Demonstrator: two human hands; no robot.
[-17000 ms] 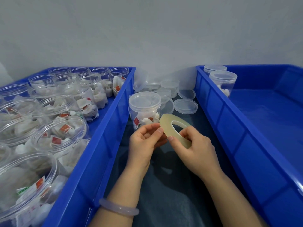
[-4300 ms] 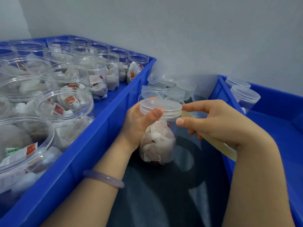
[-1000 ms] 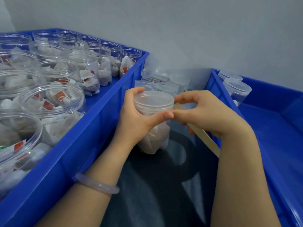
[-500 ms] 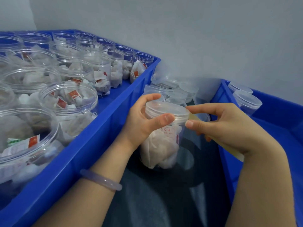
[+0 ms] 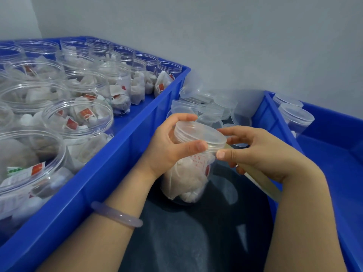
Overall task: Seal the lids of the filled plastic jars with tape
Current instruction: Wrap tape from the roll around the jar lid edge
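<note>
A clear plastic jar [image 5: 188, 177] filled with white tea bags stands tilted between two blue bins, its translucent lid [image 5: 200, 133] on top. My left hand [image 5: 169, 148] grips the jar just below the lid, thumb across the lid's rim. My right hand [image 5: 261, 154] holds a yellowish roll of tape [image 5: 261, 183], which sticks out below the palm, and its thumb and forefinger touch the lid's right edge. A short strip of tape runs from the roll to the rim.
The left blue bin [image 5: 110, 173] holds several open jars of tea bags. The right blue bin [image 5: 334, 165] holds two lidded jars [image 5: 294, 116] at its far corner. Loose clear lids [image 5: 214, 108] are piled by the grey wall behind the jar.
The jar has tilted to the right and turned a little in my left hand. My right hand stays at the lid's rim with the tape.
</note>
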